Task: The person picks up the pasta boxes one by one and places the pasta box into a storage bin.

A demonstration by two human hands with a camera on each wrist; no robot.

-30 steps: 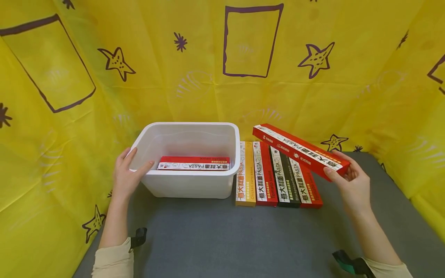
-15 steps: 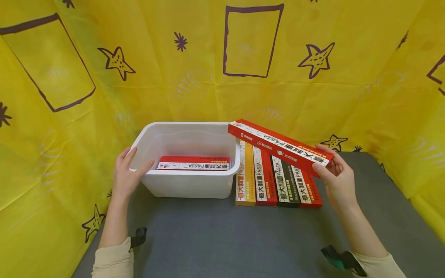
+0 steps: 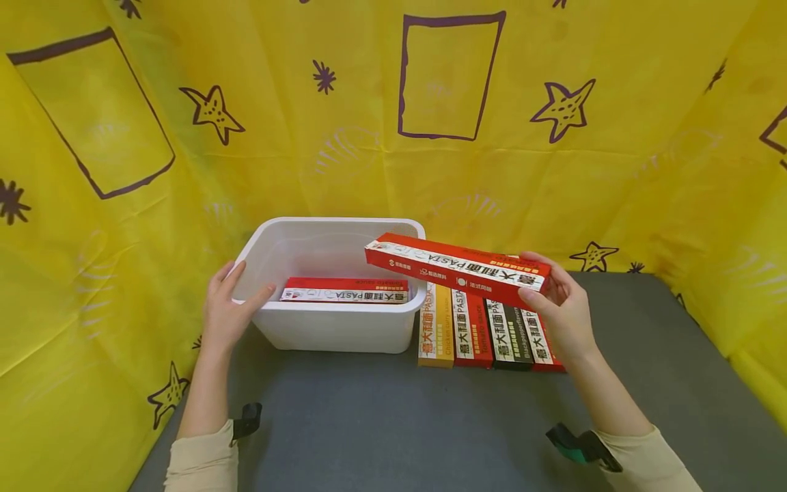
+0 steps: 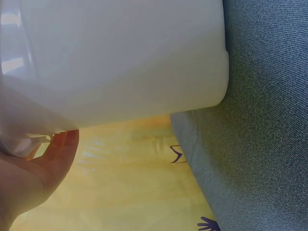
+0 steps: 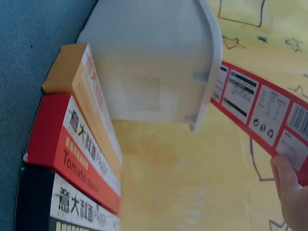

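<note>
My right hand (image 3: 562, 307) pinches a red pasta box (image 3: 455, 266) by its right end. The box is held in the air, tilted, with its far end over the right rim of a white plastic bin (image 3: 332, 328). In the right wrist view its printed underside (image 5: 260, 108) shows beside the bin wall. My left hand (image 3: 229, 307) grips the bin's left rim, thumb over the front edge and fingers on the outside, also seen in the left wrist view. Inside the bin lies a red tomato sauce pasta box (image 3: 344, 290).
Right of the bin several pasta boxes lie side by side: a yellow one (image 3: 436, 335), a red one (image 3: 472, 335), a black one (image 3: 509, 342) and another red one (image 3: 544, 348), partly covered by the held box. A yellow patterned curtain (image 3: 344, 171) surrounds the grey table (image 3: 381, 424).
My right hand has carried the red pasta box leftward, from above the row of boxes to over the bin's right rim. The left hand stays on the bin.
</note>
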